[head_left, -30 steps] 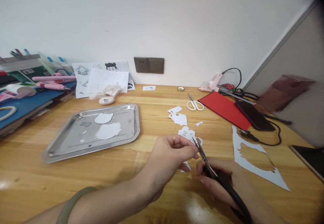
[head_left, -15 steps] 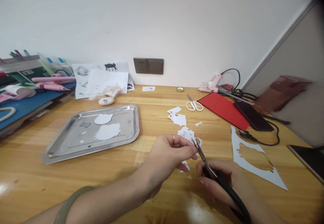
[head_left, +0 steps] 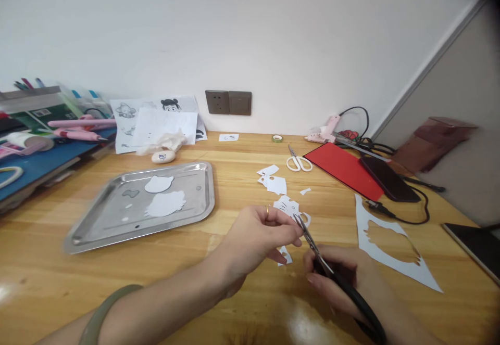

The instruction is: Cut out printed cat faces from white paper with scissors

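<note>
My left hand (head_left: 258, 238) pinches a small white paper cutout (head_left: 289, 207) with printed cat features, held just above the wooden table (head_left: 234, 173). My right hand (head_left: 344, 280) grips black-handled scissors (head_left: 312, 243), whose blades point up and left into the cutout's edge. A tiny paper scrap (head_left: 285, 255) lies on the table below the two hands. A ring is on my left hand and a green bangle (head_left: 105, 311) on that wrist.
A steel tray (head_left: 97, 220) at left holds white paper shapes (head_left: 164, 203). Paper offcuts (head_left: 275, 182), white scissors (head_left: 297, 162), red card (head_left: 344, 170), a phone (head_left: 386, 178), a glue gun (head_left: 326, 129) and a cut-out sheet (head_left: 390, 243) lie to the right.
Almost nothing moves. The hands and scissors stay together at the cutout, with only a slight shift of the view.
</note>
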A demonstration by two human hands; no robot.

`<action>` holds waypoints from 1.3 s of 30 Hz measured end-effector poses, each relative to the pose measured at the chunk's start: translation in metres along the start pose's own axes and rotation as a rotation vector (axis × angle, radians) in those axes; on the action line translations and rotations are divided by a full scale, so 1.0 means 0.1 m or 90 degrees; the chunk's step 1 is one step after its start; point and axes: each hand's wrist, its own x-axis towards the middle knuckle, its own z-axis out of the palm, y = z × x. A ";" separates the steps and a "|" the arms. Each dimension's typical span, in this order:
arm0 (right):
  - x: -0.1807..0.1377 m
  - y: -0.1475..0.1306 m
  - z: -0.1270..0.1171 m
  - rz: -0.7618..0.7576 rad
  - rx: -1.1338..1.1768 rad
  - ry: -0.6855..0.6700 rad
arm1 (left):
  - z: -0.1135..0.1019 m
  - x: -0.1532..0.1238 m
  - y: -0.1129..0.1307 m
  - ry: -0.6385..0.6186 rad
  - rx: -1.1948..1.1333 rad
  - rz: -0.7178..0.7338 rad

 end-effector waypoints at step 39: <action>-0.01 -0.04 0.02 -0.064 0.051 0.248 | 0.09 -0.01 -0.13 -0.029 0.158 -0.041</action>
